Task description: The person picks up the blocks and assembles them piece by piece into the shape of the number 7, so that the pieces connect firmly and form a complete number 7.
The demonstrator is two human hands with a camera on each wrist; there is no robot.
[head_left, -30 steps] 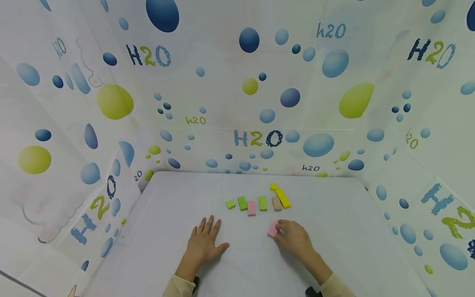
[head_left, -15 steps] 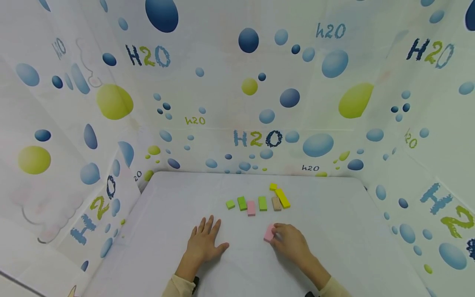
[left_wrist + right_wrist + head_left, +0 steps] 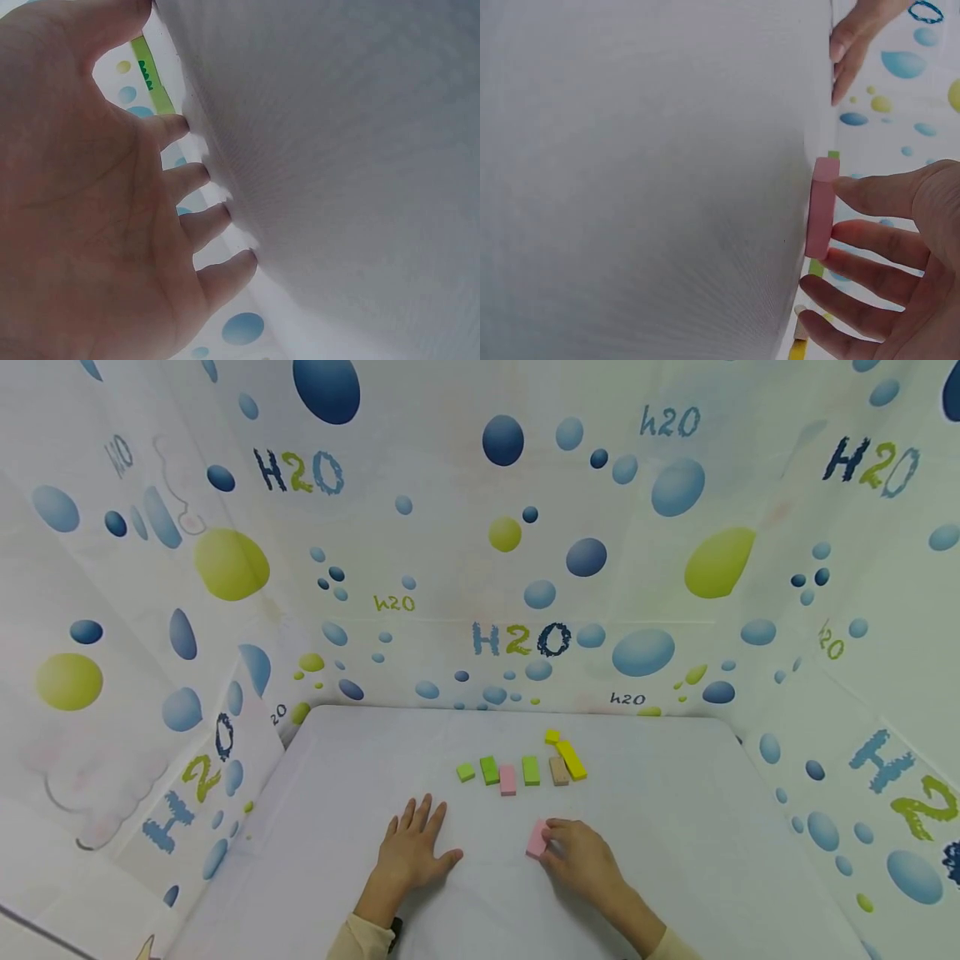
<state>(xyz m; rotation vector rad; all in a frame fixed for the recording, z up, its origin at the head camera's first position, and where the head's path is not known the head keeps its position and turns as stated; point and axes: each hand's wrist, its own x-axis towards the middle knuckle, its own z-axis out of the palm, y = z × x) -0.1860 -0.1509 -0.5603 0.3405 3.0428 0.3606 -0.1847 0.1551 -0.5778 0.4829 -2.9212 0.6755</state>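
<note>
On the white table, my right hand pinches a pink block that lies flat at a slant. The right wrist view shows the thumb and fingertips against one side of this pink block, which rests on the cloth. My left hand rests palm down with fingers spread, and the left wrist view shows its fingertips touching the cloth. It holds nothing. Beyond both hands stands a loose row: a light green block, a green block, another pink block and a further light green block.
Right of that row lie a wood-coloured block, a long yellow block and a small yellow block. A white cloth covers the table. Printed curtain walls with bubbles and "H2O" enclose its back and sides.
My right hand has slid the pink block left and toward me along the table. The left hand and the other blocks have stayed where they were.
</note>
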